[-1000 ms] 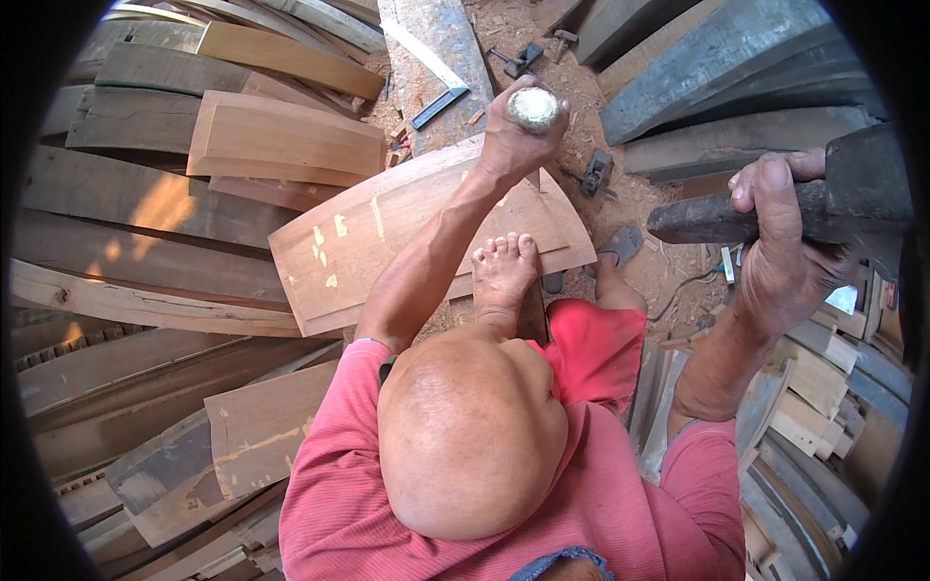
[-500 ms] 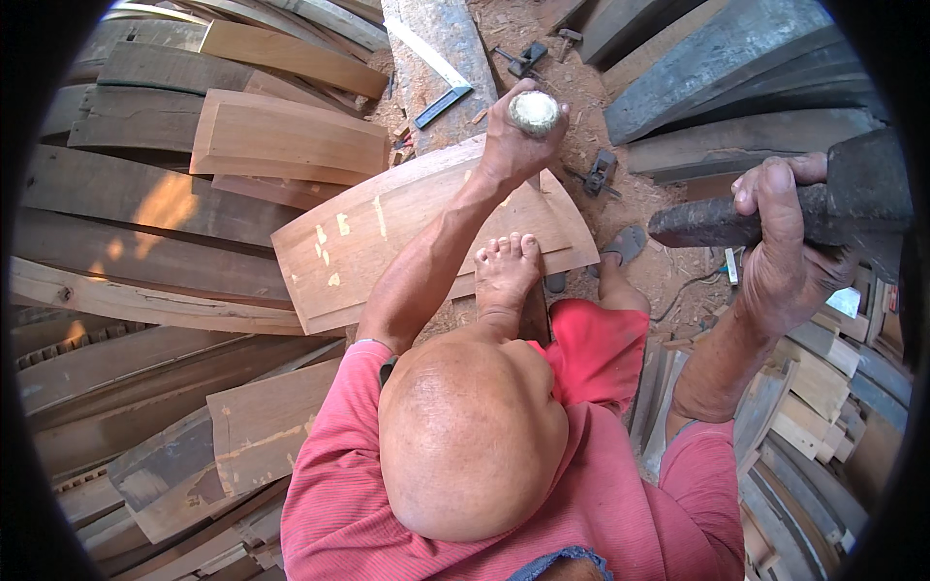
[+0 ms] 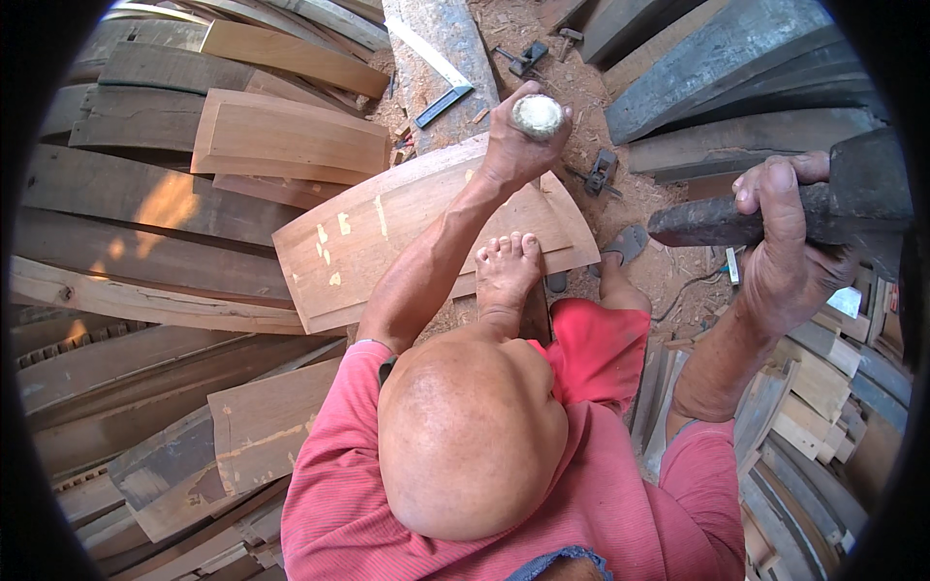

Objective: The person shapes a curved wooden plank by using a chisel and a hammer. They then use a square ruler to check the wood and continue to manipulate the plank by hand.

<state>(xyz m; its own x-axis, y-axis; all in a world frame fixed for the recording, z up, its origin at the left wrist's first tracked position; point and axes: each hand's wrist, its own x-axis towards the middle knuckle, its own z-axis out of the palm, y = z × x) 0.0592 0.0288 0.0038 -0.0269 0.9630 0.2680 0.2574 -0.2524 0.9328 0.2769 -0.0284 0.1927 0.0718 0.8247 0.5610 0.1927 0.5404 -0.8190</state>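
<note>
My left hand [image 3: 513,150] is wrapped round an upright chisel handle [image 3: 538,116], seen end-on with its pale, worn butt facing up. Its blade is hidden below the fist, over the far right part of a reddish-brown wooden panel [image 3: 363,257]. Pale patches mark that panel, and a bare foot [image 3: 504,266] rests on it. Raised at the right, my right hand [image 3: 785,242] grips a dark mallet [image 3: 707,225] by its thick handle. The mallet's blocky head [image 3: 870,179] lies by the picture's right rim, apart from the chisel.
A try square [image 3: 441,77] lies on a plank [image 3: 426,39] beyond the panel. Two dark clamp-like tools [image 3: 601,174] sit among wood shavings. Stacked boards [image 3: 145,203] line the left side, with grey timbers [image 3: 727,73] at far right and offcuts [image 3: 814,387] at near right.
My left hand and the chisel handle have shifted very slightly right and nearer. The right hand still holds the mallet in nearly the same place.
</note>
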